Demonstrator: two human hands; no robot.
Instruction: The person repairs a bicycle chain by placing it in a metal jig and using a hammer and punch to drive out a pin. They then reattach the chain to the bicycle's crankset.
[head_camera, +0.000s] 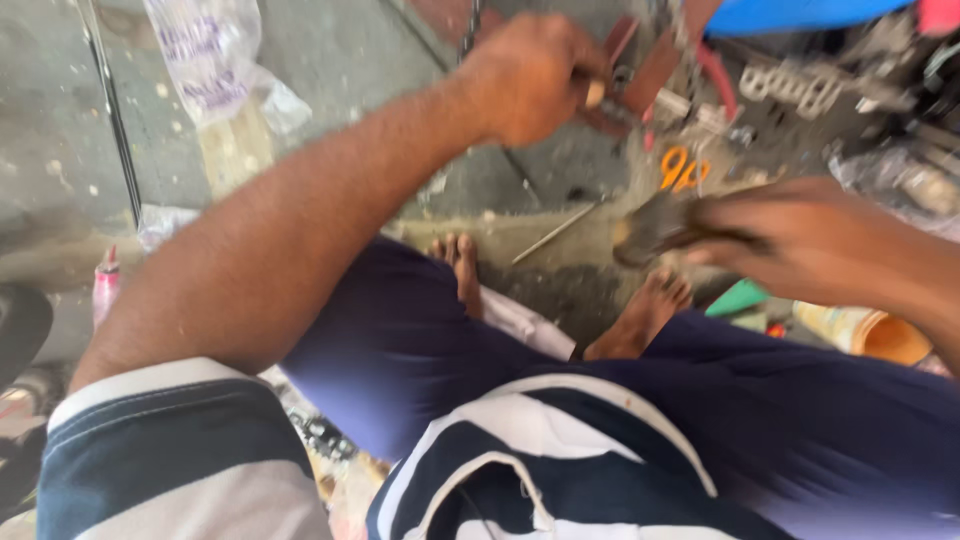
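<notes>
Left hand (530, 75): fist closed tight round a tool with a pale wooden-looking handle end (596, 93) poking out by the thumb. Can't make out what tool it is, way too blurry. It's up near the far edge of the floor in view.

Right hand (800, 240): fingers wrapped round a dark chunky part (650, 228) with a lighter tip facing left. Could be a brush or some metal piece, honestly can't tell. Held above the floor, just over the right foot.

Reddish-brown thing (650, 70): right next to the left fist, looks like the tool is touching it, but the contact spot is smeared.

Orange-handled scissors (682, 168): lying on the floor between the two hands, touching neither.

Thin metal rod (553, 233): flat on the concrete floor (380, 60), tilted, just beyond the feet.

Feet (645, 315): bare, both on the floor, toes pointing away from the person.

Plastic bag (215, 60): clear and crumpled, with purple print, towards the far left of the floor, well away from both hands.

Pink bottle (105, 285): small, at the left edge near the upper arm.

Orange roll (870, 332): lying near the right edge, under the right forearm.

Green scrap (738, 298): just beside the right foot.
</notes>
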